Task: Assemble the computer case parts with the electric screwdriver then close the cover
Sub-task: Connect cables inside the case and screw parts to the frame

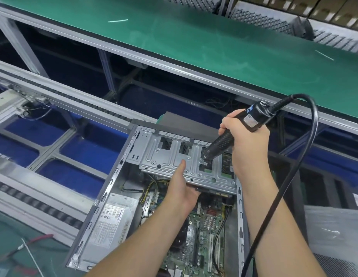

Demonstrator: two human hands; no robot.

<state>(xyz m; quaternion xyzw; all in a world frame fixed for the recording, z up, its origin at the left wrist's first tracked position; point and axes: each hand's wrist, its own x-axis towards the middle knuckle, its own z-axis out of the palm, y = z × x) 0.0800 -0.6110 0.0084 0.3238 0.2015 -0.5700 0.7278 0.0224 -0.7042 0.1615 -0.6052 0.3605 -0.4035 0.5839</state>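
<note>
**Screwdriver tip down on drive cage, open case at lower centre**

Right hand (247,136), right of centre: fingers wrapped tight round the black electric screwdriver (236,132), thumb side uppermost. Tool slants down and left; its bit meets the far right part of the drive cage (174,156), just below the fingers. Whether a screw sits under the bit is too small to tell. Black cord (294,172) loops from the tool's top end, arcs right, then runs down across the right forearm to the bottom edge.

Left hand (181,184), centre: thumb laid straight on top of the cage plate, fingers tucked beneath its near edge and hidden, so their spread cannot be told. Hand grips the cage edge.

Computer case (106,196) lies open on its side, lower centre. Power supply (112,218) with white label at lower left inside; motherboard (204,226) below the cage, partly masked by both forearms.

Surroundings: grey roller conveyor rails (54,92) cross the left; a green bench top (194,37) spans the upper frame. Plastic-wrapped object (334,232) at lower right, cut off. Upper right corner blurred.
</note>
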